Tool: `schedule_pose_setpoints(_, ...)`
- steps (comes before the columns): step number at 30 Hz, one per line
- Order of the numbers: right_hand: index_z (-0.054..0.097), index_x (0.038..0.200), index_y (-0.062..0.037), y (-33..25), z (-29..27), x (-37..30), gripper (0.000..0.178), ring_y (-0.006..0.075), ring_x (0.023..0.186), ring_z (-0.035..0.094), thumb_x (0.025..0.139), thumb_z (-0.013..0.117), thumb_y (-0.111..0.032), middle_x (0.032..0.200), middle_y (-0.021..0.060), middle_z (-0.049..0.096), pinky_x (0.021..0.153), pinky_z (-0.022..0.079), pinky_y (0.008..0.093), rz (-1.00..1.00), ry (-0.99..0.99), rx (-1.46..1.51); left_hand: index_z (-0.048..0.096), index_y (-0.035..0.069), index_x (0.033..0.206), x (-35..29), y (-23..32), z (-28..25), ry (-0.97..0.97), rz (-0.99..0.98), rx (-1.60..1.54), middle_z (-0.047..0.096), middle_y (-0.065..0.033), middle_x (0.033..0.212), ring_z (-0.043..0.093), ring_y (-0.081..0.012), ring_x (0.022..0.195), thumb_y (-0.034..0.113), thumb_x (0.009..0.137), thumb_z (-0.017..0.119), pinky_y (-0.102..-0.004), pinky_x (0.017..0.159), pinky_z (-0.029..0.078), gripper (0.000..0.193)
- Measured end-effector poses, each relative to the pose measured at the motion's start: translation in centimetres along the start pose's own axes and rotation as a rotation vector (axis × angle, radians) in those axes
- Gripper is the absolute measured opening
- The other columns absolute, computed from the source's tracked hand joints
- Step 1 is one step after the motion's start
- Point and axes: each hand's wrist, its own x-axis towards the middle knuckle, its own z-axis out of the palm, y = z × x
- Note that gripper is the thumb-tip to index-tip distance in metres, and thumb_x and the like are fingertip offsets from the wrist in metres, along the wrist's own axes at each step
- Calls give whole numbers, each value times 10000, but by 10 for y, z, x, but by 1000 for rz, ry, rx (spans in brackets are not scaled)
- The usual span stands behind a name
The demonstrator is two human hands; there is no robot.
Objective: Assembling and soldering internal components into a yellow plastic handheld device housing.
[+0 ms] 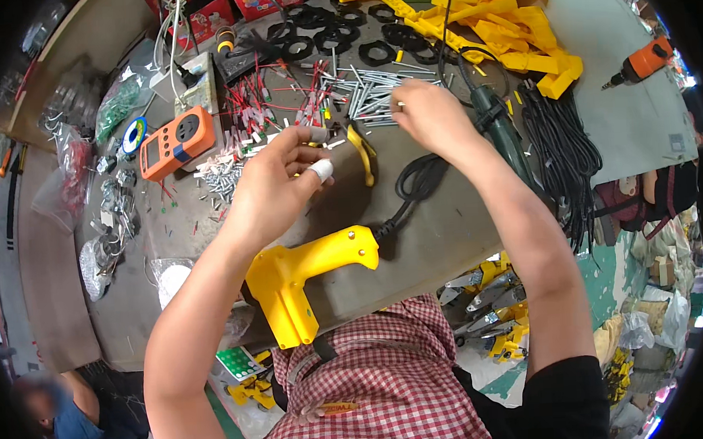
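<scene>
My left hand (278, 176) hovers over the bench left of the yellow-handled pliers (362, 155), fingers loosely curled and apart, a white wrap on one digit; I see nothing held. My right hand (433, 116) is at the right end of a pile of long metal screws (369, 91), fingertips pinched together; what they hold is too small to make out. A yellow pistol-shaped plastic housing (314, 257) lies at the bench's front edge, a black cable (421, 180) coming from its handle. Small screws (220, 179) and red-wired parts (254, 101) lie beyond my left hand.
An orange meter-like device (176, 143) lies at left. Black rings (334, 36) and yellow plastic housings (508, 24) are piled at the back. A dark green cylindrical tool (502, 132) and bundled black cables (558, 145) lie at right. An orange power driver (641, 63) is at far right.
</scene>
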Motion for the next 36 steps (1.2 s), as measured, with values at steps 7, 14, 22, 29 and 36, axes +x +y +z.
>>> schedule_pose_setpoints(7,631,855,-2,-53,-7,-23,113,232,707,616,768,677,-58,801,105,614,633,489,328,114,176,443,313,-25,1387,-5,7,11,119,221,-274,522,-190,1308,545,-240,1181,49,873,583,-312,962,443,585)
schedule_pose_setpoints(14,596,825,-43,-74,-14,-37,173,310,895,597,721,690,-144,866,106,571,748,509,400,-273,-468,127,429,-37,1273,-30,-19,-19,147,46,-75,621,-139,1102,620,-191,961,22,896,500,-319,864,484,388)
schedule_pose_setpoints(22,586,830,-57,-68,-85,-98,87,286,838,573,775,625,-111,860,94,552,722,510,377,-73,-191,214,509,-26,1191,-87,-32,-28,89,151,440,622,-153,1092,612,-269,1011,34,825,619,-357,879,474,387)
schedule_pose_setpoints(29,576,972,-46,-82,-14,-171,296,282,897,560,688,654,-68,947,79,545,715,511,387,-23,-146,188,583,-8,1108,-93,-20,-6,163,365,645,616,-160,1071,589,-320,1041,1,733,699,-373,903,462,393)
schedule_pose_setpoints(36,539,843,-37,-85,-35,-156,149,237,832,581,715,583,-101,818,69,522,645,518,340,-189,-261,-15,620,21,1066,-104,-6,12,-75,544,602,634,-135,1002,618,-321,924,21,699,734,-364,815,497,384)
